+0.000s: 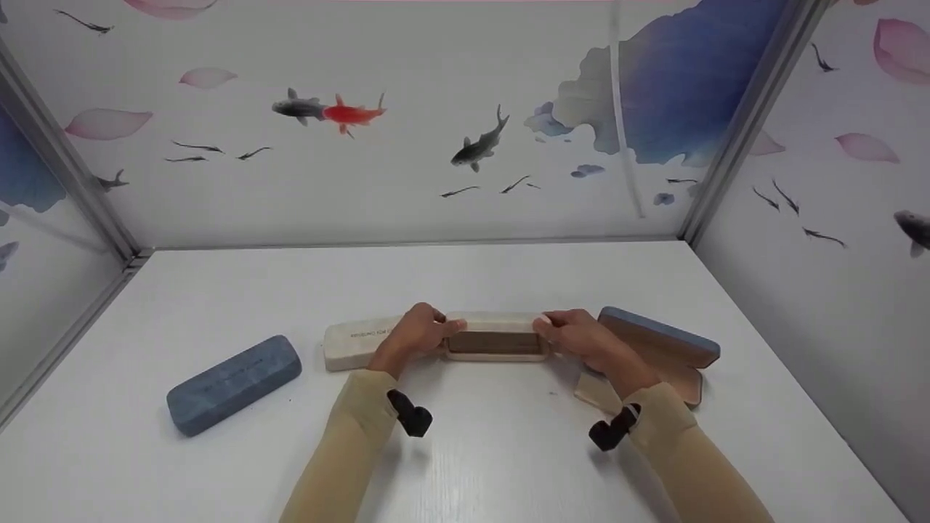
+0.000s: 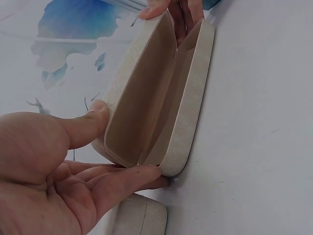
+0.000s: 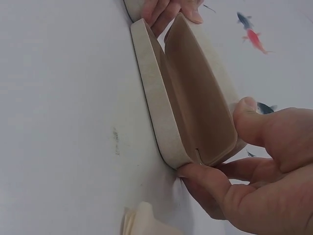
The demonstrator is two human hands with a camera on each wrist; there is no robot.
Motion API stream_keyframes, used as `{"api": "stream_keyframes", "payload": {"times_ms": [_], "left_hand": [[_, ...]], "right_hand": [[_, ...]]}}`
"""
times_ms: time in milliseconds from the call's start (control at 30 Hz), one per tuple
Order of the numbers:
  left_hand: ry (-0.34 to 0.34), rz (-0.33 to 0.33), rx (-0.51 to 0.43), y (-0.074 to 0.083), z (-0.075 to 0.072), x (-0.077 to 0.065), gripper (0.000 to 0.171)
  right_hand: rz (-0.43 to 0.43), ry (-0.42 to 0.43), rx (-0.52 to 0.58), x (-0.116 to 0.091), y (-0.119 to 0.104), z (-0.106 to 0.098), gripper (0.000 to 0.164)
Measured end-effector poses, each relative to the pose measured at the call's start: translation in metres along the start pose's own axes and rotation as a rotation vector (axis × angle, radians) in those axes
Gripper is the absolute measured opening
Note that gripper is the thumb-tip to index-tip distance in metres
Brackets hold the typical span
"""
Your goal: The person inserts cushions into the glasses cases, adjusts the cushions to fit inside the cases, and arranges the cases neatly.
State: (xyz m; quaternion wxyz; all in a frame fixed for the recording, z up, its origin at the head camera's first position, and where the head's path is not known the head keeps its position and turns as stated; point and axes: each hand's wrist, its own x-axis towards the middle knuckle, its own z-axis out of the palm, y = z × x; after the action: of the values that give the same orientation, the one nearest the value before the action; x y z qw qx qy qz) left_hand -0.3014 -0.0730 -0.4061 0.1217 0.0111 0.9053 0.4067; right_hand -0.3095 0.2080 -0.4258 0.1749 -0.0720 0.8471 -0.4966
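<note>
Both hands hold a cream glasses case (image 1: 501,322) with a brown lining, its lid part-way up and its opening facing me. My left hand (image 1: 418,334) grips the left end. In the left wrist view, the thumb of that hand (image 2: 54,166) lies on the lid and its fingers are at the hinge end of the base. My right hand (image 1: 588,340) grips the other end, and in the right wrist view its thumb is on the lid (image 3: 222,73) with the fingers lower down. The base (image 3: 156,98) rests on the table, and nothing shows inside.
Left of the held case lies another cream case (image 1: 352,345), closed and partly behind my left hand. A closed blue case (image 1: 232,385) sits farther left. At right, an open blue case (image 1: 661,349) with brown lining stands behind a folded beige cloth (image 1: 597,392). Printed walls enclose the white table (image 1: 479,450).
</note>
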Motion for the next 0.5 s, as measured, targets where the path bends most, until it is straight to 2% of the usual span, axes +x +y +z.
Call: {"api": "stream_keyframes", "payload": {"times_ms": [333, 500], "left_hand": [[0.015, 0.033, -0.032, -0.0013, 0.0022, -0.0025, 0.054], [0.006, 0.058, -0.014, -0.0025, 0.0025, -0.0015, 0.052]], "right_hand": [[0.038, 0.040, -0.058, 0.0007, 0.0015, 0.0037, 0.057], [-0.022, 0.041, -0.093, 0.0004, 0.0016, 0.0040, 0.040]]}}
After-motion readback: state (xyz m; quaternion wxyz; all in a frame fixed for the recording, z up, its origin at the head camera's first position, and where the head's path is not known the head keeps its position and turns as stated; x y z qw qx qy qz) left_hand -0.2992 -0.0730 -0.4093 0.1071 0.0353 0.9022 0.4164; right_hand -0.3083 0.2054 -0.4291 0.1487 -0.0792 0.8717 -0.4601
